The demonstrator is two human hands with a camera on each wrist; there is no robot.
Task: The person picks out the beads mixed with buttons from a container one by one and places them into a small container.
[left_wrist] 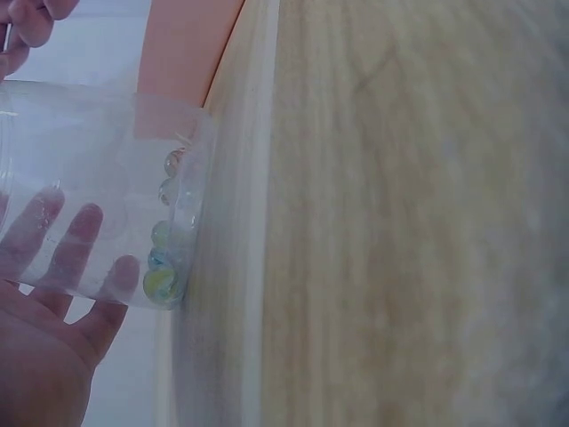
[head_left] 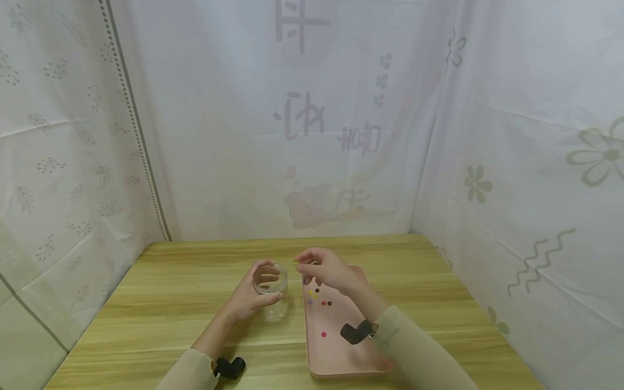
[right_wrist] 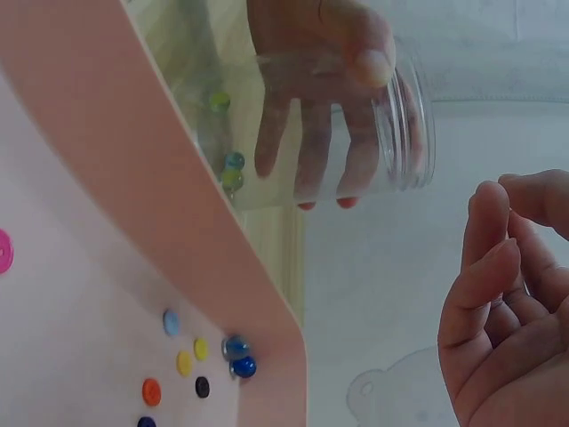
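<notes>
My left hand (head_left: 251, 295) grips a clear plastic jar (head_left: 275, 310) from its left side, fingers behind it and thumb in front. The jar has no lid on and stands upright near the tray's left edge. Several glass marbles (left_wrist: 162, 283) lie on its bottom. Close by the jar's mouth, on the right, my right hand (head_left: 324, 266) pinches a small yellow-green marble (head_left: 296, 264) between thumb and fingertips. In the right wrist view the fingers (right_wrist: 484, 289) mostly hide it.
A pink tray (head_left: 336, 352) lies right of the jar, under my right forearm. Several buttons are in it, among them a pink one (head_left: 324, 335) and an orange one (right_wrist: 152, 391). Blue marbles (right_wrist: 243, 366) sit at its far end. Patterned curtains (head_left: 219, 135) surround the wooden table (head_left: 195, 271).
</notes>
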